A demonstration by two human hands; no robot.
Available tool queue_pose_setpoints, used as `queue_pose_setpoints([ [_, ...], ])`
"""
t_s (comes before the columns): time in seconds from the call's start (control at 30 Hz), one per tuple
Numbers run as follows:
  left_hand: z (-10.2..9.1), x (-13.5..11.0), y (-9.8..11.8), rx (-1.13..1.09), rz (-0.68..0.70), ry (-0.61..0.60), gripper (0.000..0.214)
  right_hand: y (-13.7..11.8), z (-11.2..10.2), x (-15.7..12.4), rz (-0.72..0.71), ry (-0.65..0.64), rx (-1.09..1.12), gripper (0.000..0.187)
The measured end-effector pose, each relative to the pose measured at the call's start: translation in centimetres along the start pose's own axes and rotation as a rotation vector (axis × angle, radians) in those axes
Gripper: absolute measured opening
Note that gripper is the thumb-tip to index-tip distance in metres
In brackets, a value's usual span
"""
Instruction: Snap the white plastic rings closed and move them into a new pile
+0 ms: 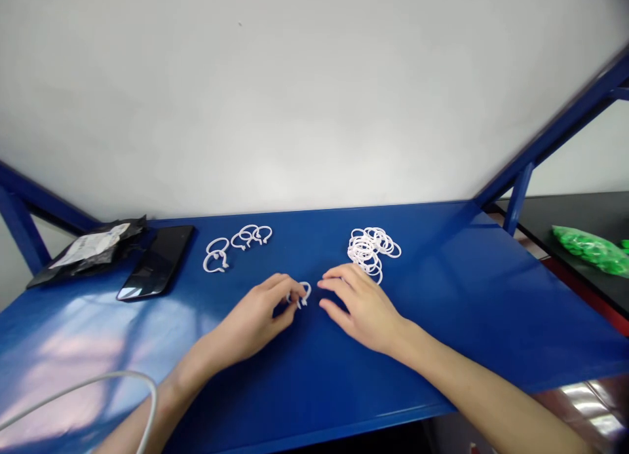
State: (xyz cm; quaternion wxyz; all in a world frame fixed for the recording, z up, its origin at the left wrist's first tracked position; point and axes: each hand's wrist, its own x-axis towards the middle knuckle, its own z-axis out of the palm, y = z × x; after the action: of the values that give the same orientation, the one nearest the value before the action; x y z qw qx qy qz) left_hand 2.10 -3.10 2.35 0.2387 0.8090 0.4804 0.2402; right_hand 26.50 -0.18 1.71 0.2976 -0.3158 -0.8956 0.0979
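Observation:
Between the thumb and fingers of my left hand [263, 316] is a white open ring [308, 292], its two knobbed ends showing just past my fingertips. My right hand [361, 306] hovers to the right of that ring with fingers apart and holds nothing. Behind the right hand lies a pile of white closed rings [368, 249]. Farther left, several white open rings with knobbed ends lie in two small clusters, one nearer cluster [216, 256] and one farther cluster [251, 236].
A black phone [156, 264] lies at left beside a black plastic package [93, 247] with a white label. A white cable [105, 375] loops over the near left. The blue table [442, 270] meets a pale wall. Green items in a clear bag [592, 247] sit on a dark surface at right.

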Motion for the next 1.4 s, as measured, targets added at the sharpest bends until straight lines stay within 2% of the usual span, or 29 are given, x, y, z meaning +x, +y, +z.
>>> queue_pose_setpoints([
  [0.07, 0.8, -0.1, 1.3, -0.112, -0.030, -0.031, 0.018, -0.5, 0.7, -0.2, -0.013, -0.080, 0.131, 0.013],
  [0.13, 1.2, -0.1, 1.9, -0.190, -0.080, -0.041, 0.013, -0.5, 1.1, -0.4, -0.014, -0.105, 0.213, 0.012],
  [0.3, 1.5, 0.1, 1.7, -0.331, -0.168, 0.032, 0.010, -0.1, 1.4, -0.5, 0.045, -0.028, 0.280, 0.011],
  [0.53, 1.6, 0.2, 1.2, -0.297, -0.178, 0.112, 0.011, -0.4, 1.6, -0.6, 0.116, 0.040, 0.304, 0.013],
  [0.8, 2.7, -0.1, 0.7, -0.189, -0.020, 0.171, 0.005, -0.5, 1.3, -0.6, 0.085, -0.081, 0.226, 0.023],
  [0.93, 3.1, -0.5, 0.8, -0.165, 0.118, 0.216, 0.008, -0.6, 1.2, -1.1, 0.021, -0.124, 0.114, 0.029],
  [1.1, 3.6, -0.7, 0.6, -0.008, 0.273, 0.280, 0.007, -0.4, 1.2, -1.4, -0.066, -0.147, -0.008, 0.026],
  [1.4, 4.1, -0.7, 0.6, 0.137, 0.385, 0.341, 0.008, -0.4, 1.4, -1.6, -0.096, -0.162, -0.072, 0.029],
])
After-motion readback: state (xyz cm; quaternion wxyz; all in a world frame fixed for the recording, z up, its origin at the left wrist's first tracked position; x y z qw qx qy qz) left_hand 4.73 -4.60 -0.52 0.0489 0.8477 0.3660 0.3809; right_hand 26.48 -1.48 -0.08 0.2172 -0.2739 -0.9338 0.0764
